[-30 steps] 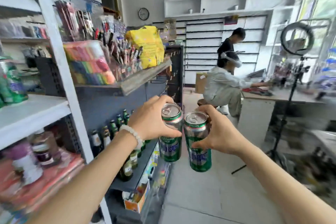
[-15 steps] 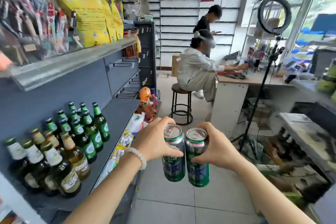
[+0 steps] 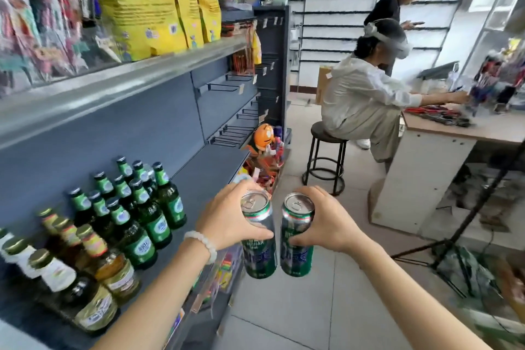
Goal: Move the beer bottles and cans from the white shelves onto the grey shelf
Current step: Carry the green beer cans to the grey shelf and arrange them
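Holding one upright green can apiece, the left hand (image 3: 227, 216) wrapped round the left can (image 3: 258, 239) and the right hand (image 3: 326, 224) round the right can (image 3: 297, 239), both hang just off the grey shelf (image 3: 210, 170), whose bare stretch lies leftward, nearer the left hand.

Yellow bags (image 3: 147, 6) stand in a row on the upper ledge to my left, packets (image 3: 34, 23) hanging blurred beside them. Empty wire hooks (image 3: 224, 86) stick out from the back panel. An orange toy (image 3: 262, 138) sits at the far end, above loose snack packs (image 3: 261, 170). Ahead, a person in white (image 3: 358, 105) sits on a round stool (image 3: 326, 159) at a desk (image 3: 443, 133), reaching over pens (image 3: 437, 115). Another person in black (image 3: 392, 6) stands behind. A tripod (image 3: 466, 239) stands on the tiled floor (image 3: 298, 307) at my right.
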